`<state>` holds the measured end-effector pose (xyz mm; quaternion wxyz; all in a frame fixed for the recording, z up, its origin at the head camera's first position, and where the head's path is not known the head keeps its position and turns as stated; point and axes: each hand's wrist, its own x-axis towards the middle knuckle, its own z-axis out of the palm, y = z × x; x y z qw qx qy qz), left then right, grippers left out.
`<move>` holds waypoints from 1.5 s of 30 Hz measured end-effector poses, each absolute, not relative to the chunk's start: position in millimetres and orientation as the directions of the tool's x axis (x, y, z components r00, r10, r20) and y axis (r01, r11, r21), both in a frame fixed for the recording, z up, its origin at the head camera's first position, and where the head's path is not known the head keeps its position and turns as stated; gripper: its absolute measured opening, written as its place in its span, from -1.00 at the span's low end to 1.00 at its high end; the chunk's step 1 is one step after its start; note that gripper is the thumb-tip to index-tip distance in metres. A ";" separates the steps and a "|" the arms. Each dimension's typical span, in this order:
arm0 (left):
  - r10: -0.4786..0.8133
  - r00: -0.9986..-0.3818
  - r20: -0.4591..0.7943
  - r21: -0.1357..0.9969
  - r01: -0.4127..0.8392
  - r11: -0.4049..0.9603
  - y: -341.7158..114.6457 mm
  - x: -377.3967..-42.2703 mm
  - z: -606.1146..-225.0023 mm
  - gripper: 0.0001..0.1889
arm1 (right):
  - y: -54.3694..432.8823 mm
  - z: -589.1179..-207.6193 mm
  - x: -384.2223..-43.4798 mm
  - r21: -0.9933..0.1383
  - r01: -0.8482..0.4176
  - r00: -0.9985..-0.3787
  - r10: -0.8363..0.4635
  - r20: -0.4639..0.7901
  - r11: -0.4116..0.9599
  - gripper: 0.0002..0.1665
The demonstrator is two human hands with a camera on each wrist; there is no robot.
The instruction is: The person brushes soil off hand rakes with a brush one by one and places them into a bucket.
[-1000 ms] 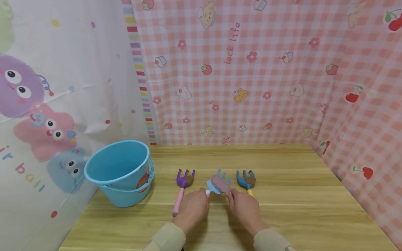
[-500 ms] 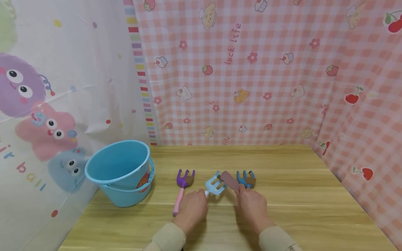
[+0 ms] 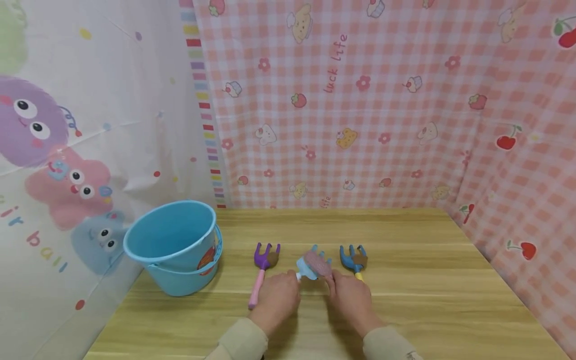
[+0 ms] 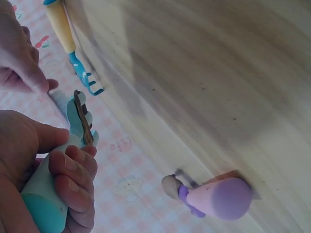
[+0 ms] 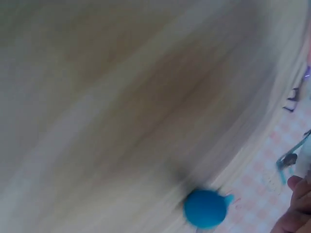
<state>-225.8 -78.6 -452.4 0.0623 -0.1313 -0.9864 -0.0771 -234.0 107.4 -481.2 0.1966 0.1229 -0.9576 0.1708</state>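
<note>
In the head view my left hand (image 3: 279, 297) grips the pale handle of a light blue toy hand rake (image 3: 307, 268), its tines pointing away. Brown, mud-like matter (image 4: 83, 116) coats one side of its head in the left wrist view. My right hand (image 3: 352, 297) holds a pinkish brush (image 3: 317, 263) by its handle, and its head overlaps the rake's head. Left of my hands lies a purple toy rake (image 3: 261, 257) with a pink handle. A darker blue rake (image 3: 348, 259) with a yellow handle lies to the right, partly hidden by my right hand. Both carry brown patches.
A light blue bucket (image 3: 180, 272) with its handle down stands at the left of the wooden table (image 3: 441, 290). A pink checked cloth (image 3: 387, 110) hangs behind and at the right, and a white cartoon-printed cloth (image 3: 148, 100) hangs at the left.
My right hand swept the brush rightward off the rake's head, then brought it back left over it. The light blue rake tilted slightly in my left hand, which stayed nearly in place.
</note>
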 end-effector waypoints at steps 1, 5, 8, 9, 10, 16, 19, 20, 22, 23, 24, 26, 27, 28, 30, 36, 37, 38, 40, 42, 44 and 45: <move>0.252 -0.956 0.149 0.129 0.271 0.954 -78.6 -225.4 -452.7 -0.74 | 109.5 -482.3 -234.6 -0.255 -0.289 -0.892 -0.163 0.422 0.923 -0.76; 0.259 -0.951 0.170 0.105 0.279 0.955 -79.1 -225.1 -455.2 -0.73 | 116.6 -483.7 -235.3 -0.150 -0.275 -0.866 -0.177 0.468 0.950 -0.73; 0.268 -0.945 0.185 0.081 0.287 0.955 -80.0 -226.0 -456.3 -0.74 | 119.5 -483.9 -235.6 -0.070 -0.282 -0.825 -0.204 0.526 0.957 -0.70; 0.270 -0.945 0.187 0.072 0.287 0.955 -80.6 -226.5 -456.3 -0.75 | 120.4 -483.1 -235.5 -0.051 -0.282 -0.814 -0.211 0.541 0.958 -0.69; 0.269 -0.945 0.188 0.065 0.285 0.956 -81.4 -226.9 -456.1 -0.77 | 121.3 -482.3 -235.7 -0.032 -0.280 -0.804 -0.216 0.554 0.959 -0.69; 0.224 -0.958 0.181 0.050 0.237 0.970 -90.6 -231.3 -457.0 -0.82 | 127.5 -469.8 -234.6 -0.075 -0.234 -0.847 -0.165 0.505 0.969 -0.74; 0.238 -0.948 0.211 0.056 0.254 0.966 -95.1 -232.2 -456.2 -0.83 | 124.7 -464.9 -233.3 -0.172 -0.228 -0.868 -0.120 0.482 0.958 -0.75; 0.249 -0.943 0.223 0.066 0.269 0.961 -96.3 -231.7 -455.6 -0.83 | 122.3 -464.3 -232.8 -0.201 -0.249 -0.868 -0.125 0.481 0.948 -0.75; 0.266 -0.932 0.247 0.075 0.292 0.954 -97.0 -230.9 -453.4 -0.83 | 115.6 -464.1 -231.2 -0.264 -0.302 -0.869 -0.151 0.472 0.916 -0.74; 0.272 -0.927 0.258 0.077 0.301 0.950 -96.9 -230.3 -452.2 -0.83 | 112.1 -464.9 -230.4 -0.288 -0.326 -0.871 -0.167 0.462 0.901 -0.73; 0.273 -0.925 0.264 0.081 0.304 0.949 -96.4 -229.5 -450.5 -0.83 | 108.9 -465.6 -229.4 -0.312 -0.347 -0.873 -0.184 0.451 0.884 -0.73; 0.273 -0.919 0.283 0.078 0.306 0.949 -94.6 -229.3 -447.9 -0.82 | 104.4 -468.3 -227.7 -0.336 -0.366 -0.875 -0.199 0.440 0.868 -0.75; 0.266 -0.918 0.295 0.071 0.299 0.952 -93.5 -229.8 -446.7 -0.81 | 103.4 -469.5 -227.2 -0.342 -0.358 -0.881 -0.192 0.433 0.869 -0.76; 0.260 -0.916 0.305 0.069 0.294 0.953 -92.6 -230.2 -445.8 -0.80 | 103.2 -471.1 -227.3 -0.340 -0.343 -0.885 -0.179 0.431 0.876 -0.78; 0.246 -0.912 0.328 0.057 0.279 0.958 -91.6 -230.9 -445.2 -0.77 | 104.9 -473.4 -227.9 -0.323 -0.311 -0.890 -0.155 0.429 0.894 -0.79; 0.220 -0.915 0.337 0.043 0.248 0.968 -93.6 -233.7 -448.0 -0.76 | 119.1 -474.1 -230.2 -0.282 -0.241 -0.908 -0.113 0.402 0.929 -0.75; 0.206 -0.922 0.327 0.058 0.237 0.970 -94.4 -234.3 -448.5 -0.76 | 122.3 -473.7 -230.3 -0.283 -0.230 -0.913 -0.106 0.393 0.931 -0.75; 0.193 -0.928 0.320 0.073 0.227 0.971 -95.3 -234.9 -449.0 -0.75 | 125.7 -473.5 -230.6 -0.281 -0.218 -0.919 -0.100 0.380 0.935 -0.75; 0.155 -0.938 0.310 0.113 0.198 0.974 -97.3 -236.4 -449.6 -0.75 | 132.9 -472.4 -231.2 -0.289 -0.190 -0.931 -0.079 0.356 0.938 -0.74; 0.119 -0.946 0.302 0.156 0.172 0.973 -99.3 -238.0 -450.2 -0.75 | 139.9 -470.8 -232.2 -0.311 -0.156 -0.941 -0.046 0.336 0.938 -0.72; 0.098 -0.949 0.299 0.193 0.160 0.968 -101.1 -239.5 -450.0 -0.74 | 144.9 -468.4 -233.4 -0.336 -0.133 -0.942 -0.014 0.334 0.932 -0.72; 0.089 -0.951 0.295 0.207 0.155 0.966 -101.8 -240.3 -449.7 -0.74 | 146.4 -466.5 -234.0 -0.349 -0.125 -0.942 -0.001 0.335 0.929 -0.72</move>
